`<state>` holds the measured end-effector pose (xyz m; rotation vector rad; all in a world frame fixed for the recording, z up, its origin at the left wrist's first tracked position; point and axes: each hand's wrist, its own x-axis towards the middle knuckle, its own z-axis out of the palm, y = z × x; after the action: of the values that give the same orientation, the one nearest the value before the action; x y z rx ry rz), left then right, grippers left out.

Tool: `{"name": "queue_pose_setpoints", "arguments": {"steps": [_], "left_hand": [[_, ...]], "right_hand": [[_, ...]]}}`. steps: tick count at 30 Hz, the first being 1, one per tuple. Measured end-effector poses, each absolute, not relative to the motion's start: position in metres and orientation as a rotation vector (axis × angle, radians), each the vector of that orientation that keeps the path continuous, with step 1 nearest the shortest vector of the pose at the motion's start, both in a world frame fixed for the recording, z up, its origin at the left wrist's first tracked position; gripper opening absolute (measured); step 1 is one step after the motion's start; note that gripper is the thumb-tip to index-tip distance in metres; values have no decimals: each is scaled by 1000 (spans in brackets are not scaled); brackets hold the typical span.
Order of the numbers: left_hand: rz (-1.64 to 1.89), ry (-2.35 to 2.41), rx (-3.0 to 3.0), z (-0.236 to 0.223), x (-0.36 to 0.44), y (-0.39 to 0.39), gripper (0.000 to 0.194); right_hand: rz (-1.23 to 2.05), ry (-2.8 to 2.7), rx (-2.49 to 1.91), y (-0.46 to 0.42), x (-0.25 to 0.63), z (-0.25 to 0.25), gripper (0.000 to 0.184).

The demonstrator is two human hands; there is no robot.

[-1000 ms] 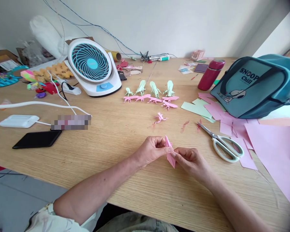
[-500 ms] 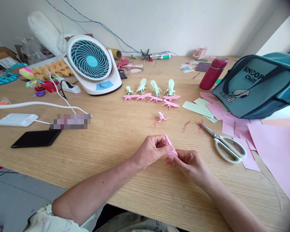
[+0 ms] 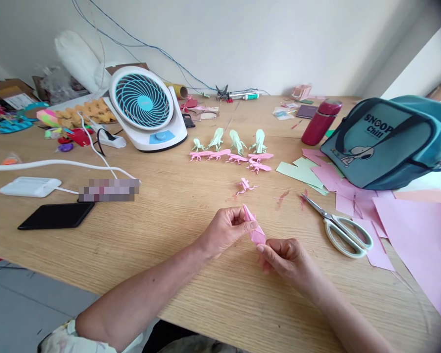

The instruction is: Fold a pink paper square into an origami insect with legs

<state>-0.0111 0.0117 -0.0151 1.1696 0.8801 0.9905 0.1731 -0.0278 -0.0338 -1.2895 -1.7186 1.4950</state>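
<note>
A small folded piece of pink paper (image 3: 257, 235), long and narrow with a pointed upper end, is held over the near part of the table. My left hand (image 3: 226, 229) pinches its upper part between thumb and fingers. At the lower end, the thumb and curled fingers of my right hand (image 3: 284, 256) close on its corner. Just beyond my hands stands a pink origami insect (image 3: 245, 186) with thin legs. Farther back, several pink origami insects (image 3: 236, 158) sit in a row, with several pale green ones (image 3: 236, 141) behind them.
Scissors (image 3: 347, 230) lie right of my hands, beside pink paper sheets (image 3: 419, 235) and green pieces (image 3: 297, 171). A red bottle (image 3: 321, 122) and a teal bag (image 3: 382, 142) stand behind. To the left are a fan (image 3: 143, 108), a black phone (image 3: 55, 215) and white cables (image 3: 59, 162).
The folded paper has shifted slightly left and tilted, showing more of its lower part. My right hand has slid down to its lower corner. The camera view has tipped up a little.
</note>
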Motion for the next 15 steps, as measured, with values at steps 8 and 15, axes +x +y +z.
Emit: {"name": "queue_pose_setpoints", "arguments": {"steps": [8, 15], "left_hand": [[928, 874, 1200, -17, -15, 9, 42], [853, 854, 1301, -22, -11, 3, 34]], "right_hand": [[1316, -1567, -1311, -27, 175, -26, 45], [1528, -1441, -1140, -26, 171, -28, 35]]}}
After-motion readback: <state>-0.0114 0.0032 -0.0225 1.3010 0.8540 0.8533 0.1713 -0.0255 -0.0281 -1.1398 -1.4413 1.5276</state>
